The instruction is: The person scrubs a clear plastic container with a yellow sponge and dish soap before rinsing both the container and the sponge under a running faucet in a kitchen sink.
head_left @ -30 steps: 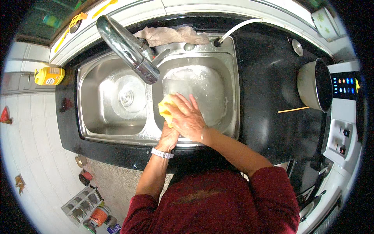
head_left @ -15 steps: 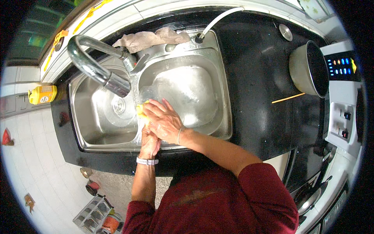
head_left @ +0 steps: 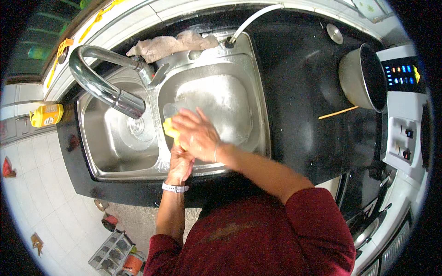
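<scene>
Over the divider at the front of the right basin, my two hands work pressed together. My right hand (head_left: 199, 138), slightly blurred, is closed on a yellow sponge (head_left: 171, 131). Beneath it my left hand (head_left: 180, 164) has its fingers curled; the right hand and sponge hide most of what it grips. Just beyond the sponge shows a small, rounded, greyish see-through shape (head_left: 170, 110), its kind unclear. Around my hands is the steel double sink (head_left: 212, 171), with whitish suds on its rim and a wet sheen in the right basin.
A chrome faucet (head_left: 103, 94) arches over the left basin. Behind the sink lie a beige cloth (head_left: 170, 46) and a white hose (head_left: 253, 19). On the black counter (head_left: 299, 142) to the right are a pot (head_left: 352, 80), a thin stick (head_left: 338, 112) and a round lid (head_left: 334, 33). A yellow bottle (head_left: 47, 115) stands left.
My right hand has shifted slightly right and down over the left, and its fingers blur. The rounded shape beyond the sponge shows more clearly. The whole view has moved a little.
</scene>
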{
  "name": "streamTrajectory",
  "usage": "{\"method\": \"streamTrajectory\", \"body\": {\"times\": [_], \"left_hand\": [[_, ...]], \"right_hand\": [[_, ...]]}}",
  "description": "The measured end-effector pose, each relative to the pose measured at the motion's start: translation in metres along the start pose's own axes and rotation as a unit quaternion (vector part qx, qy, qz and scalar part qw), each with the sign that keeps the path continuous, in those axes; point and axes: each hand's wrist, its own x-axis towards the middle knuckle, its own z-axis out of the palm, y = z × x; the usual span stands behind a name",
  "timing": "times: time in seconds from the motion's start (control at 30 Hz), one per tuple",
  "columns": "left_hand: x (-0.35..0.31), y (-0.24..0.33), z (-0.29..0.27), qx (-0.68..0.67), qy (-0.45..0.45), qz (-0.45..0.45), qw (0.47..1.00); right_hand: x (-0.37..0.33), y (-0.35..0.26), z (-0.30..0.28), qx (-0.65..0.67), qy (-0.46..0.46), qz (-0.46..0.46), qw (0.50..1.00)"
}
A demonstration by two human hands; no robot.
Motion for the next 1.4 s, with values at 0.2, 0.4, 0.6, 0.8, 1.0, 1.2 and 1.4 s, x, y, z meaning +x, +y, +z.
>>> {"method": "streamTrajectory", "body": {"times": [0.2, 0.4, 0.6, 0.8, 1.0, 1.2, 1.4], "left_hand": [[-0.011, 0.005, 0.028, 0.039, -0.151, 0.022, 0.987], [0.008, 0.022, 0.026, -0.038, 0.0, 0.084, 0.996], [-0.003, -0.006, 0.022, -0.066, -0.15, 0.066, 0.984], [-0.006, 0.013, 0.039, -0.012, -0.089, -0.011, 0.996], [-0.001, 0.003, 0.031, 0.047, 0.028, 0.05, 0.997], [-0.014, 0.001, 0.028, 0.093, -0.057, 0.051, 0.993], [0.013, 0.013, 0.012, -0.024, 0.061, 0.067, 0.996]], "right_hand": [[0.079, 0.093, 0.0, -0.118, -0.135, 0.034, 0.983], [0.011, 0.01, -0.017, 0.056, 0.062, -0.095, 0.992], [0.047, 0.041, -0.006, -0.052, -0.016, 0.132, 0.99], [0.025, 0.052, -0.011, 0.044, 0.019, 0.167, 0.985], [-0.007, 0.009, -0.006, 0.084, 0.07, 0.036, 0.993], [0.059, 0.05, -0.017, 0.13, -0.113, 0.251, 0.953], [0.008, 0.004, 0.014, 0.093, 0.082, -0.022, 0.992]]}}
